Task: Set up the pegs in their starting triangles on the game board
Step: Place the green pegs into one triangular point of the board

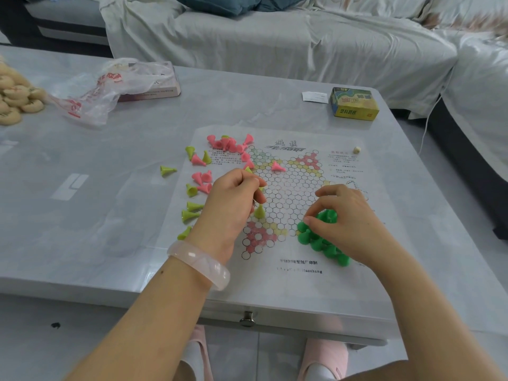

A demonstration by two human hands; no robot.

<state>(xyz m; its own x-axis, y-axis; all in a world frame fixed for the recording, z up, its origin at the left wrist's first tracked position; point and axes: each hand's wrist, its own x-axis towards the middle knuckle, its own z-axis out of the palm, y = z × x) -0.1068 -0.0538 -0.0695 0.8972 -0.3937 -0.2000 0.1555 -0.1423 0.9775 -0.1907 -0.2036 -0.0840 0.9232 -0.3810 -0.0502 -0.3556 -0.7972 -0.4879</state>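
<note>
A paper game board (288, 193) with a star of hexagon cells lies flat on the table. Dark green pegs (319, 243) stand clustered in its near right triangle. My right hand (343, 218) hovers over them, pinching a green peg (328, 215). My left hand (233, 199) is curled at the board's left side and grips yellow-green pegs, one tip (248, 169) showing above the fingers. One yellow-green peg (259, 211) stands upright just below that hand. Pink pegs (228, 144) and more yellow-green pegs (192, 207) lie scattered along the board's left edge.
A yellow and green box (354, 104) and a small white die (356, 150) sit at the far right. A plastic bag (110, 89) over a flat box and round beige discs (16, 97) lie far left. A covered sofa (275, 42) runs behind the table.
</note>
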